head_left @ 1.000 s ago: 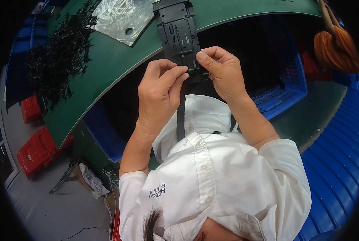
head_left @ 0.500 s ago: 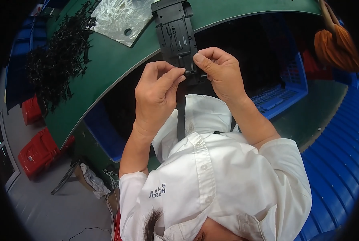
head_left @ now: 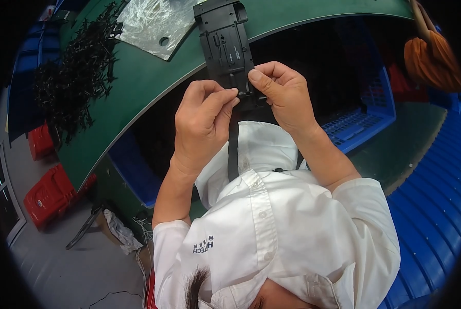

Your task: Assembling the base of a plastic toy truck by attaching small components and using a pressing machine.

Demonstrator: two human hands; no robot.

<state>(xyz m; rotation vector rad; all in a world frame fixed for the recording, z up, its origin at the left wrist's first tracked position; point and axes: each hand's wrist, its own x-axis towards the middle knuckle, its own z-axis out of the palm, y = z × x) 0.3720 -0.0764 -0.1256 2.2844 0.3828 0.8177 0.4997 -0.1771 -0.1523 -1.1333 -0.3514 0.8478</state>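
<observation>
A long black plastic housing [head_left: 225,44] with molded ribs and slots rests partly on the green table, its near end jutting over the edge toward me. My right hand [head_left: 287,92] grips the right side of that near end, thumb on top. At the left of the same end, my left hand [head_left: 202,118] has thumb and forefinger pinched on a small dark part [head_left: 242,95], which seems to sit against the housing. The fingertips hide most of this small part, so its kind does not show.
On the green table [head_left: 132,87] lie a heap of small black plastic parts [head_left: 76,77] and a clear plastic bag [head_left: 155,26]. A blue crate [head_left: 364,121] is below the edge at right. Red stools [head_left: 50,195] stand at left. Another person's orange sleeve [head_left: 431,62] shows far right.
My left hand has shifted very slightly to the right at the housing's near end. My right hand and the housing look nearly unmoved.
</observation>
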